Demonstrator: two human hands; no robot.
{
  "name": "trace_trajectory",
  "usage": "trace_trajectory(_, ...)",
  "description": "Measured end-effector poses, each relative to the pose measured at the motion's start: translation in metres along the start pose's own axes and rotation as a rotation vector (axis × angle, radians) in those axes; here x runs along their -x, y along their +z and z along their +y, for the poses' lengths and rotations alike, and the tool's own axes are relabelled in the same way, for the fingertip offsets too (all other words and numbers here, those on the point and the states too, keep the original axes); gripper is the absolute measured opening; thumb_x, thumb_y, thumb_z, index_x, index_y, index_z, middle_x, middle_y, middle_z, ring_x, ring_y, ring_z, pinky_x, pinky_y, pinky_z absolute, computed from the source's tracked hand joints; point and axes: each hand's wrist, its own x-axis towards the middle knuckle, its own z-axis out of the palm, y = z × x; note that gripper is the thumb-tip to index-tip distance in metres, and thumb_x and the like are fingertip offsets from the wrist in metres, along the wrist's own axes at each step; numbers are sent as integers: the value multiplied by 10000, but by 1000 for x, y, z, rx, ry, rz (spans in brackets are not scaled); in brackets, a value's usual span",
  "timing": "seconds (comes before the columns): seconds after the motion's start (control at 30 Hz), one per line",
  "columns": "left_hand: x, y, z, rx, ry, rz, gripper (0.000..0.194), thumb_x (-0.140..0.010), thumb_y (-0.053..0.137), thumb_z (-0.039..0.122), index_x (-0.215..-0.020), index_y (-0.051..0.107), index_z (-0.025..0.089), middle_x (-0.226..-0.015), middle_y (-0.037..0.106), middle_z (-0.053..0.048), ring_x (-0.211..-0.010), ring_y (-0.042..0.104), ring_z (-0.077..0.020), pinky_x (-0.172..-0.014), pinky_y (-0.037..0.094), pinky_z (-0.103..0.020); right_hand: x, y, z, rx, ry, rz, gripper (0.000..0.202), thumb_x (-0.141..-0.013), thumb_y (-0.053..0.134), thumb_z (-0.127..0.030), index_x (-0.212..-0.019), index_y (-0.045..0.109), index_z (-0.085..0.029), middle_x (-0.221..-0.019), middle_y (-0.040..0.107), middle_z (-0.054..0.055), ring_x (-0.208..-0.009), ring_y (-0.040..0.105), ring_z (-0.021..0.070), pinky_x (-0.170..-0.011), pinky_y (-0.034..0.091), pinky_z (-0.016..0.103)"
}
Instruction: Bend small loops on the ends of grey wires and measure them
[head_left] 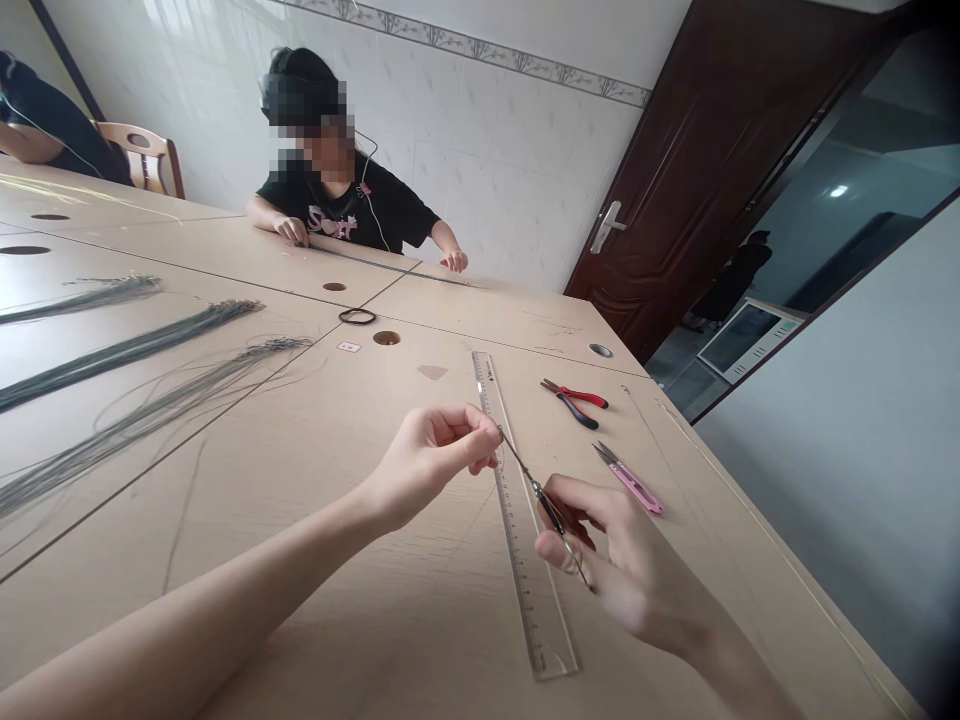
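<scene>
My right hand (600, 530) is closed around a slim metal tool with a dark handle (551, 508), its thin shaft slanting up and left. At the far end of that shaft, the thumb and forefinger of my left hand (435, 455) are pinched together. What they hold is too small to make out; a faint fine line seems to curve below them. Under both hands lies a clear plastic ruler (525, 570) on the table. Right of it rest red-and-black pliers (577, 402) and pink thread snips (630, 480).
Bundles of grey-green line (135, 350) spread across the table's left. A black ring (357, 316), a small label (349, 347) and cable holes (386, 338) lie farther back. A co-worker (345, 190) sits opposite, hands on a long dark strand. Another person (52, 120) sits far left.
</scene>
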Motion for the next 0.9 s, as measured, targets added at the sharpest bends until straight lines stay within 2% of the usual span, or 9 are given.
trace_trajectory(0.3, 0, 0, 1, -26, -5, 10, 222, -787, 663, 302, -653, 587, 142, -594, 601, -5, -587, 497, -94, -588, 371, -226, -1, 0, 1, 14, -3, -5, 350, -857, 539, -390, -651, 326, -203, -626, 268, -46, -576, 261, 108, -491, 220, 247)
trace_trajectory(0.9, 0, 0, 1, -32, -4, 12, 214, -788, 660, 294, -656, 587, 143, -595, 598, -5, -578, 484, -93, -573, 357, -229, -1, 1, 0, 15, -6, -4, 330, -857, 545, -343, -649, 333, -200, -614, 277, -49, -571, 266, 104, -492, 224, 247)
